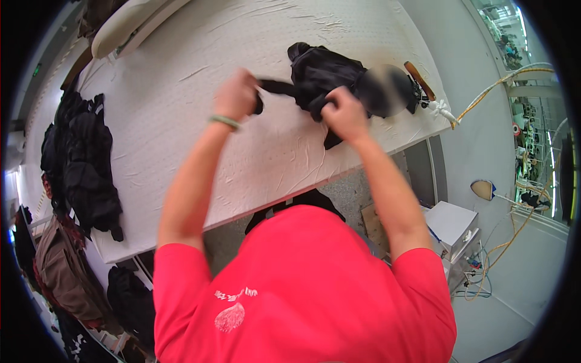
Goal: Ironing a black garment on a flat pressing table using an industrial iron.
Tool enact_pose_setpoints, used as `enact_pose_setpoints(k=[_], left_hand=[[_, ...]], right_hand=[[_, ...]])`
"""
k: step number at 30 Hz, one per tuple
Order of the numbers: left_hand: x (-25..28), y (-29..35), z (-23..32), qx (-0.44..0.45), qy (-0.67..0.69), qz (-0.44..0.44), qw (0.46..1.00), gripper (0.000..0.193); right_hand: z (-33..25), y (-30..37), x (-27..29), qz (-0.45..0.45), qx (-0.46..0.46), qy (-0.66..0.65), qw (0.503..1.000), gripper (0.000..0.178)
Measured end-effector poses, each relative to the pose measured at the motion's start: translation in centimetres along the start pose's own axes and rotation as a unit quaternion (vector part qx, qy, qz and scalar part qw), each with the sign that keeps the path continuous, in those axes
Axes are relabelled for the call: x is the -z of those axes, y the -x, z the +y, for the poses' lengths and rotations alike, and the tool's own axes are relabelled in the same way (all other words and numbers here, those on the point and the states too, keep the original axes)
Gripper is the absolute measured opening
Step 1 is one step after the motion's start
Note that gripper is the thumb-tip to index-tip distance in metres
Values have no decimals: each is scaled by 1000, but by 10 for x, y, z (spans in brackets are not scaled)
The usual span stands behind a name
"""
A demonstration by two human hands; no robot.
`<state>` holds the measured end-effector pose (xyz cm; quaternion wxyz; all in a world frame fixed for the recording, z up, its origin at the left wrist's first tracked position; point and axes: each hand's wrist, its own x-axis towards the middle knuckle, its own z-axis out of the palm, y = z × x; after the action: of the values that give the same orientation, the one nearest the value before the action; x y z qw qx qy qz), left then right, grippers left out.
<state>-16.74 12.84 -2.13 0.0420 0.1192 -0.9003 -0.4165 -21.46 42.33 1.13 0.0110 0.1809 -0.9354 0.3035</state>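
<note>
A black garment [324, 69] lies bunched on the white-covered table, right of the middle. From its left side a narrow black strip of cloth [276, 86] stretches out to my left hand [236, 95]. That hand is closed on the strip's end and smeared by motion, with a bit of black cloth hanging beneath it. My right hand [346, 115] is closed on a bunched fold at the garment's near edge. Against the garment's right side sits a blurred dark round shape [387, 91], whose kind I cannot make out.
A brown handle [419, 80], seemingly an iron's, stands at the table's right end, with a cord [472, 103] running from it. Dark clothes [88, 163] are heaped along the left edge. A padded pressing arm [130, 27] rises at the far left. Below right stands a white box [451, 224].
</note>
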Motion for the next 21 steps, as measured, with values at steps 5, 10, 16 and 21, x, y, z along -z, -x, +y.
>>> enact_pose_setpoints(k=[5, 10, 16, 21], left_hand=[[290, -49, -39, -172, -353, 461, 796, 19], [536, 50, -104, -34, -224, 659, 717, 29], [655, 210, -199, 328, -170, 692, 621, 54], [596, 226, -265, 491, -353, 453, 655, 53]], right_hand=[[34, -78, 195, 244, 1, -325, 914, 34], [100, -86, 332, 363, -4, -552, 751, 54], [184, -68, 380, 409, -18, -566, 716, 42], [202, -52, 295, 201, -98, -572, 789, 32]])
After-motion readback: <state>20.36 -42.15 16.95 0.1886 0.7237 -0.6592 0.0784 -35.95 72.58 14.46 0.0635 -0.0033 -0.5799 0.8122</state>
